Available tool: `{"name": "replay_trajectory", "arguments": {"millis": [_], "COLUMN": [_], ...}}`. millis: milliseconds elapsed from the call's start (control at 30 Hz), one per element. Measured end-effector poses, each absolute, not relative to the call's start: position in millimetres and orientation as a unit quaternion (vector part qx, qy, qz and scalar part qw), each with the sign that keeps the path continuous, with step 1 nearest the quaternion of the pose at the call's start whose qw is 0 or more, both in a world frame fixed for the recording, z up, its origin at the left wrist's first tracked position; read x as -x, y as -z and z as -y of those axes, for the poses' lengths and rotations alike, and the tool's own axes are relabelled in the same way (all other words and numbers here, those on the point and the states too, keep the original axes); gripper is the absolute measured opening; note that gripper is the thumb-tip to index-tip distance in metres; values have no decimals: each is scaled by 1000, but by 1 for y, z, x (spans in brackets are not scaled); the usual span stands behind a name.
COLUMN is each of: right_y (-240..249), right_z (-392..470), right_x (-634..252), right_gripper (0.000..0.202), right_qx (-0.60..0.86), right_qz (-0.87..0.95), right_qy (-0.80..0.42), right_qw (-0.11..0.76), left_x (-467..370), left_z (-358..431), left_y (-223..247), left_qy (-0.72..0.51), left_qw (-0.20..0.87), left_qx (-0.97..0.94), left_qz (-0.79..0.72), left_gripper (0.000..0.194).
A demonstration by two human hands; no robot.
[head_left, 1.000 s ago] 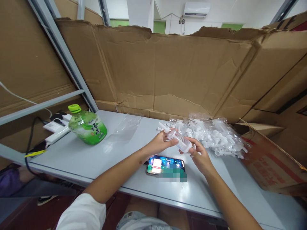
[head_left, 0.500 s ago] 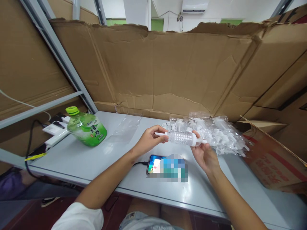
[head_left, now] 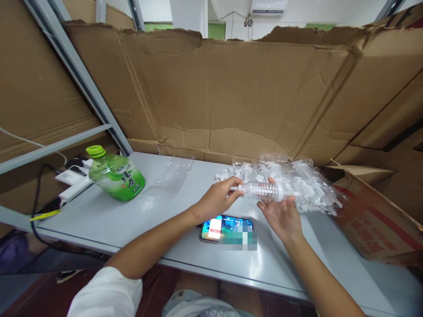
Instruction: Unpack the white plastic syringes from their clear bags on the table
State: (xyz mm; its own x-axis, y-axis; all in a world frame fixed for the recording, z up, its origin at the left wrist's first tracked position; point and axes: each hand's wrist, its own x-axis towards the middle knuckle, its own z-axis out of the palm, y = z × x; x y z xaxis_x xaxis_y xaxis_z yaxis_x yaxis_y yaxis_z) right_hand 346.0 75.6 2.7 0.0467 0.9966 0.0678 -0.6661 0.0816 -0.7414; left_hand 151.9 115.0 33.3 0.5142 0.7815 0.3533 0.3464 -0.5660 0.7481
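Observation:
A small clear ribbed bottle (head_left: 262, 191) with white parts at both ends lies sideways in the air above the grey table (head_left: 178, 259). My left hand (head_left: 223, 193) pinches the thin white piece at its left end. Around the right end, near the white collar, my right hand (head_left: 280, 215) holds the bottle between thumb and fingers. Just behind the bottle are clear plastic bags of white nozzle-like parts (head_left: 307, 189). A lit phone (head_left: 216, 229), partly pixelated, lies below the hands.
At the left stands a green tea bottle (head_left: 119, 178), beside a white power strip (head_left: 76, 191) with cables. A flat clear bag (head_left: 173, 176) lies behind my left forearm. Cardboard (head_left: 244, 97) walls the back; a carton (head_left: 380, 220) is at the right.
Both hands and the small bottle have shifted slightly to the right. My left forearm now covers the cable by the phone, and the view has moved a little.

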Motion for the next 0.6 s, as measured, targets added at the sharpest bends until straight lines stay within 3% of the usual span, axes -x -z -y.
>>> {"name": "replay_trajectory", "arguments": {"millis": [133, 267, 333, 600], "right_y": [-1, 3, 4, 3], "right_z": [-74, -73, -71, -70], "right_x": [-347, -342, -339, -344], "right_gripper": [47, 40, 36, 31], "right_qx": [306, 342, 353, 372], "right_qz": [331, 343, 362, 422], "right_qy": [-599, -570, -545, -478], "right_qw": [662, 664, 669, 675], "left_x": [-158, -169, -173, -177], "left_z": [-113, -111, -114, -124], "left_y": [-36, -31, -29, -34], "left_qy": [-235, -165, -152, -88], "left_qw": [57, -75, -86, -1], "left_qx": [-902, -888, -874, -881], "left_qz": [-357, -423, -454, -466], "left_gripper": [31, 19, 14, 23]}}
